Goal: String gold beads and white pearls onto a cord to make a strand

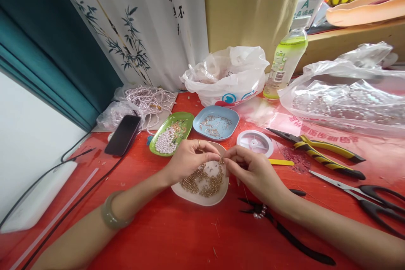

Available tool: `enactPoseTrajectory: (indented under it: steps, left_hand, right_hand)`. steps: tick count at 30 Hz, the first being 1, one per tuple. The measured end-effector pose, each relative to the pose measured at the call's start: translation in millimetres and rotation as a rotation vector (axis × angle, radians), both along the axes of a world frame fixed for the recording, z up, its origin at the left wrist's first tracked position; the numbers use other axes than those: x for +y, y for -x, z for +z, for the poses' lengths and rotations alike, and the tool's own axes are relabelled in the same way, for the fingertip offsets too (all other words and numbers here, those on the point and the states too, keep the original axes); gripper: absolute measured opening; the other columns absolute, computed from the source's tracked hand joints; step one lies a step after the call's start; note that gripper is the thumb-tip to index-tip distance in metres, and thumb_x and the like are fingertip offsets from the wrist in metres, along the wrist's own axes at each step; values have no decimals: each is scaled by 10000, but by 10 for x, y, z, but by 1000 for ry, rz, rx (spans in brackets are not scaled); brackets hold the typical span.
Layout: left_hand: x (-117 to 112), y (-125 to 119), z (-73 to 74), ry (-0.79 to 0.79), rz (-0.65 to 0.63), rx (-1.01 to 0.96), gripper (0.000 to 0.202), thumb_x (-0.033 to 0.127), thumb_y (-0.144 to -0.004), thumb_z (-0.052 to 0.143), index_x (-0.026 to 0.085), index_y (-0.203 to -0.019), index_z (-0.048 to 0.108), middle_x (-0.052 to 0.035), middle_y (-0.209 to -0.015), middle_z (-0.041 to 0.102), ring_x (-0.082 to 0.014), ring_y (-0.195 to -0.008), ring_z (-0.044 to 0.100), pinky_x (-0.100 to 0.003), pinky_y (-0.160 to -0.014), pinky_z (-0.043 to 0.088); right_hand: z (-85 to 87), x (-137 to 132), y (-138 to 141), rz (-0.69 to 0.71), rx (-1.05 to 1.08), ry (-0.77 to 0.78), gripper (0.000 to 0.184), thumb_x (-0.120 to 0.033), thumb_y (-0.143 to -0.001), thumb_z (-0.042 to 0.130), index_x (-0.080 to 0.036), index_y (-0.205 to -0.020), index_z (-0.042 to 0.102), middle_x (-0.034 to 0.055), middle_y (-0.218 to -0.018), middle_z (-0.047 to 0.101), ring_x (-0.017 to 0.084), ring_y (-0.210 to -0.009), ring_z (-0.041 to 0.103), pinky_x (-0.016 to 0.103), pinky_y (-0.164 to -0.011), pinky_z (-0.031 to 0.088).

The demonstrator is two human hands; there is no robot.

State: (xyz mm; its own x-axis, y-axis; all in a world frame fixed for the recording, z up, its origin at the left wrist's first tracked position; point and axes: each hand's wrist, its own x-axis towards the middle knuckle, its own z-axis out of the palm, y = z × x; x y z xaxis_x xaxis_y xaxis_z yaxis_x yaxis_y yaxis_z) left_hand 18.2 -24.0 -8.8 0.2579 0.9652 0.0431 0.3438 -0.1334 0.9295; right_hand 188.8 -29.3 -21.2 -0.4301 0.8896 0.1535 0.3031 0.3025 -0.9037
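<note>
I have the left hand (188, 158) and the right hand (253, 173) nearly meeting over the white dish (202, 201), finger and thumb of each pinched on what looks like a tiny golden piece (221, 161), between one and two o'clock from the dish's centre. I'd expect it to be almost weightless, hard and slick, quick to roll away; I'd take it lightly across its sides, fingertips only. The gold beads (189, 183) lie loose at seven o'clock from it, round, with no long axis. Which way the pinched piece points, I can't tell: too small, mostly covered. Left fingers aim toward two o'clock, right toward ten.
</note>
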Motion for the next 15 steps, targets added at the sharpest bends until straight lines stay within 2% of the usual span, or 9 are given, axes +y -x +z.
enactPoseTrajectory:
  steps: [9,15]
  left_hand:
    - [3,12,-5,30,13,48,241,362,-696,624,137,-612,603,-16,-600,606,-99,-551,528,-219,-535,415]
    - [7,12,-46,44,17,-26,150,278,-669,663,136,-682,613,-21,-699,634,-106,-631,563,-219,-598,446]
  right_hand:
    - [-7,3,2,6,16,7,117,-189,-788,435,-178,-690,498,-12,-527,575,100,-466,494,205,-439,375]
    - [4,-1,4,6,28,21,113,-187,-786,439,-181,-689,497,-15,-530,575,102,-472,499,206,-449,379]
